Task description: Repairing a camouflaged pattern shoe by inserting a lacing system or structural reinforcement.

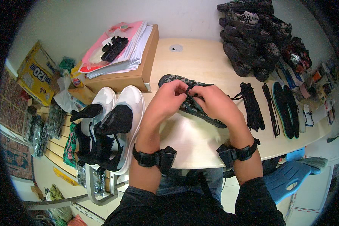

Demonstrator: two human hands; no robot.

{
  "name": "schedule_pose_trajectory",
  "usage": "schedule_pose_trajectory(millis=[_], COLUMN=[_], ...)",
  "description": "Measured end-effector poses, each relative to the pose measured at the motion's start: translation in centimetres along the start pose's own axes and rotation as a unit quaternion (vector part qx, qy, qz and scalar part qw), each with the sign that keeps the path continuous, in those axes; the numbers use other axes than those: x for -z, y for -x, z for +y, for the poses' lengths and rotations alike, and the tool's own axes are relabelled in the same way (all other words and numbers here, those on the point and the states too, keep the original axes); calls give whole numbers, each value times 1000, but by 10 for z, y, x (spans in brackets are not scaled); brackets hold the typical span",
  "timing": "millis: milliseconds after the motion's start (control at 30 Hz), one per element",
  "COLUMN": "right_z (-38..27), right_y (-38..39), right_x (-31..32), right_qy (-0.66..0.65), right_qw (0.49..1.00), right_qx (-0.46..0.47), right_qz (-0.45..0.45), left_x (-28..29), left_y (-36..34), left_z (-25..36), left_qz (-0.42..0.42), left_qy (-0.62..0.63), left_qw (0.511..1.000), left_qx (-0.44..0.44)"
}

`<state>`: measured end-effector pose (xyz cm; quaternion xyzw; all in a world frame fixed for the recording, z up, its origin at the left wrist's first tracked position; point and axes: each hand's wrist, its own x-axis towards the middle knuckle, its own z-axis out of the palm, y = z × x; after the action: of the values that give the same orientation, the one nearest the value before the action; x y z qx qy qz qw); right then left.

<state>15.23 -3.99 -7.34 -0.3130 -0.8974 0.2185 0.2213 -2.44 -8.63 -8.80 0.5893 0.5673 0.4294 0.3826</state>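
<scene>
A dark camouflage shoe [167, 78] lies slantwise on the table, its toe to the far left and its heel near my right wrist. Over its lacing, my left hand [172, 95] is closed, with thumb and fingertips pinched on a black shoelace [191, 87]. My right hand [213, 99] bends in from the other side, its thumb and fingers also pinched on the lace. Both hands partly cover the shoe's upper, so the eyelets are hard to see. To the right of my right hand rests a bundle of black shoelaces [253, 109].
White-and-black sneakers [131, 98] stand at the table's left. Behind them, papers [137, 45] top a cardboard box [150, 62]. Camouflage shoes [248, 41] are piled at the back right. A thin lace bundle [271, 113] and insoles [283, 111] lie right; a blue stool [290, 179] stands below.
</scene>
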Motion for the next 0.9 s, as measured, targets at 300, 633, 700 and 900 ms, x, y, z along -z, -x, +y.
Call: schedule_pose_trajectory(millis=[300, 633, 700, 900], right_z=[-1, -1, -4, -7], right_y=[0, 0, 0, -2], right_x=[1, 2, 4, 4], right_qy=[37, 41, 12, 9], right_qw=[998, 997, 998, 999], right_qx=[-56, -59, -48, -24], right_qz=[-18, -16, -30, -31], left_x=[-6, -7, -6, -7], left_y=[-1, -2, -4, -2], left_z=[-5, -5, -10, -10], left_qz=[17, 17, 14, 36], left_qy=[-60, -83, -66, -50], left_qw=[998, 996, 997, 998], left_qx=[-21, -27, -29, -10])
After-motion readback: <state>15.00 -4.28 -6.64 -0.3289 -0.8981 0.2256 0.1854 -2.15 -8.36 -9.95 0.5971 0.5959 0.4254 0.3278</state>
